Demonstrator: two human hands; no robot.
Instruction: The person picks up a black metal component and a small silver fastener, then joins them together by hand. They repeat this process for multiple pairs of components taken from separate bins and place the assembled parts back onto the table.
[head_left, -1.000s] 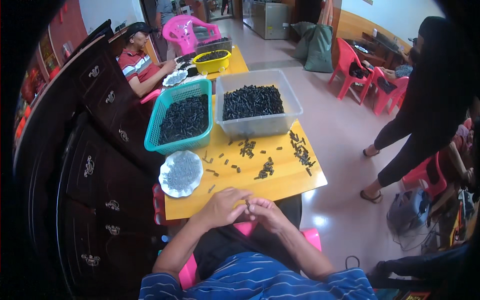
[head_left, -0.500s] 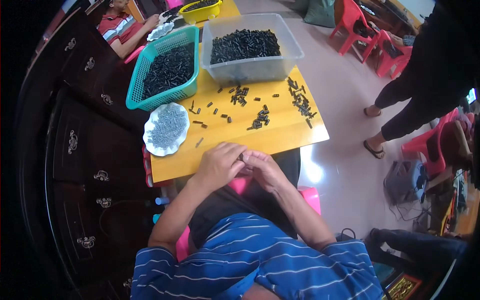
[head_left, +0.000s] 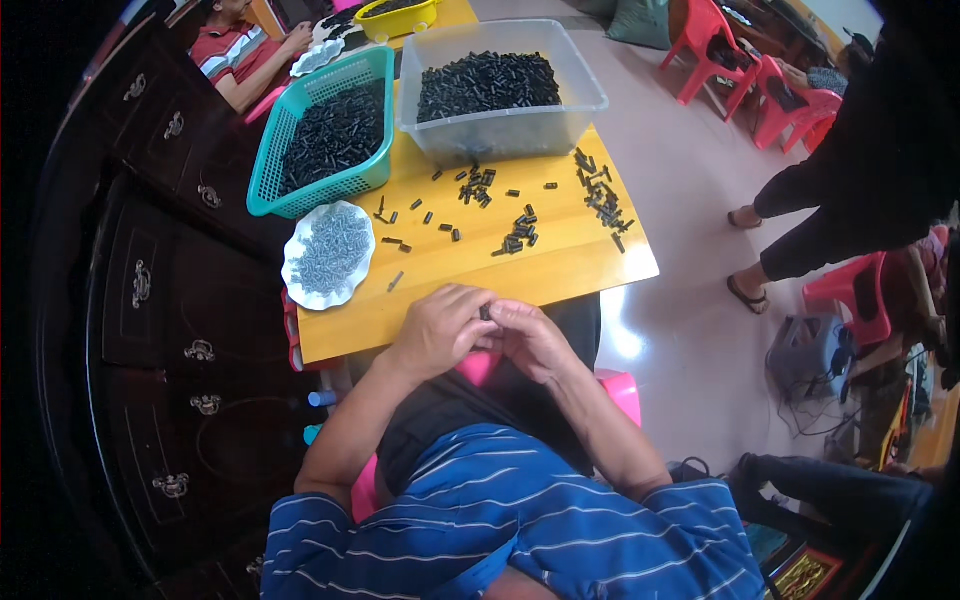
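Note:
At the near edge of the table, my left hand (head_left: 438,328) and my right hand (head_left: 530,338) meet with fingertips pinched together. Between them is a small black cylinder (head_left: 486,312), mostly covered by the fingers. Beyond my hands, a loose pile of black cylinders (head_left: 520,236) lies on the yellow wooden table (head_left: 450,285). Another group of black pieces (head_left: 603,197), some with thin pins sticking out, lies at the right edge. A scalloped white plate (head_left: 298,284) at the left holds many small silvery screws (head_left: 335,245).
Behind the loose pieces stand a green plastic basket (head_left: 258,198) and a clear plastic bin (head_left: 500,135), both holding many black cylinders. Dark drawers (head_left: 175,300) line the left side. Across the table's far end sits a person in red (head_left: 235,62); another person (head_left: 800,220) stands at the right.
The black cylinder shows slightly more between my fingertips. My hands stay almost in place, and the table's contents shift a little leftward in view.

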